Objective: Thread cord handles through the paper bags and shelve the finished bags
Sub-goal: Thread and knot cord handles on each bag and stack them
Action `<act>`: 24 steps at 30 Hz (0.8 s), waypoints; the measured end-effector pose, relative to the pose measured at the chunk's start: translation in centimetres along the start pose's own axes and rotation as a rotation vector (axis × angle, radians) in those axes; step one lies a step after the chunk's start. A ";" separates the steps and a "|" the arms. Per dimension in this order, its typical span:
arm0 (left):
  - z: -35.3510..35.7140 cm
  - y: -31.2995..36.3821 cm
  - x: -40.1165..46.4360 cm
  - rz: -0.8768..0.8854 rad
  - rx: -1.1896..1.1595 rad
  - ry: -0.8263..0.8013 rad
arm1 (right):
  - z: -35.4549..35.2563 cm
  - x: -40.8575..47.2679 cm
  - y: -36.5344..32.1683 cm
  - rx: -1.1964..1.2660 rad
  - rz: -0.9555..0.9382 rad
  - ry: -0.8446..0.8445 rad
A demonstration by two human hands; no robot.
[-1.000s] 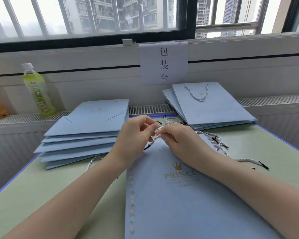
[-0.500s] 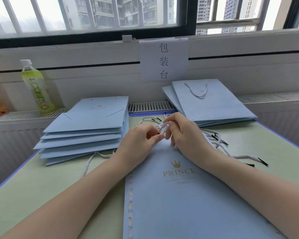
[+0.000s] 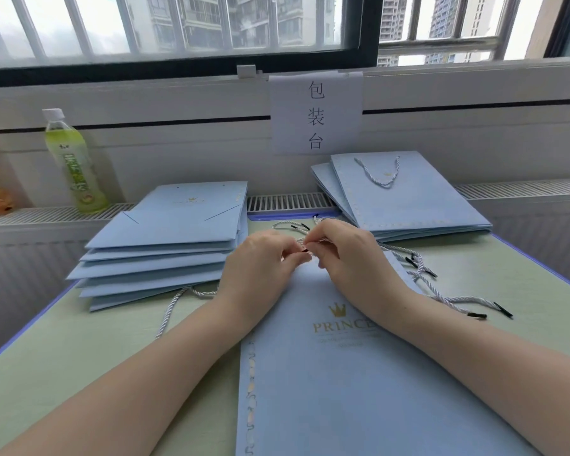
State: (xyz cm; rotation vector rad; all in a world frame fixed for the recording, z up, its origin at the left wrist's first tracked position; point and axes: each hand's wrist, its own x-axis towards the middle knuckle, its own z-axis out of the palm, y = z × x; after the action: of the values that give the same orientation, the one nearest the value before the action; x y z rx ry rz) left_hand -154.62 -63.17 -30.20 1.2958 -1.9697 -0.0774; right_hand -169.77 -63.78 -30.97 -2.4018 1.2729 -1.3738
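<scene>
A light blue paper bag with a gold crown logo lies flat in front of me on the green table. My left hand and my right hand meet at the bag's far edge. Both pinch the same white twisted cord with a black tip between fingers and thumb. Whether the cord passes through a hole in the bag is hidden by my fingers.
A stack of flat blue bags lies at the left, with a cord trailing from under it. Bags with a cord handle are piled at the back right. Loose cords lie at the right. A green bottle stands on the ledge.
Both hands have moved a little away from me along the bag, staying together on the cord. The bag and stacks have not moved.
</scene>
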 end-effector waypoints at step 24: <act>-2.9 -0.3 1.7 -0.281 -0.463 -0.283 | -0.2 0.0 -0.2 -0.221 -0.056 -0.027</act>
State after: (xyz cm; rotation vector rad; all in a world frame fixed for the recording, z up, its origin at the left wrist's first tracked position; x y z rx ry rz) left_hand -152.88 -63.71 -27.34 1.2835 -1.8290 -0.8427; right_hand -169.76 -63.54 -30.79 -2.6083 1.4305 -1.2702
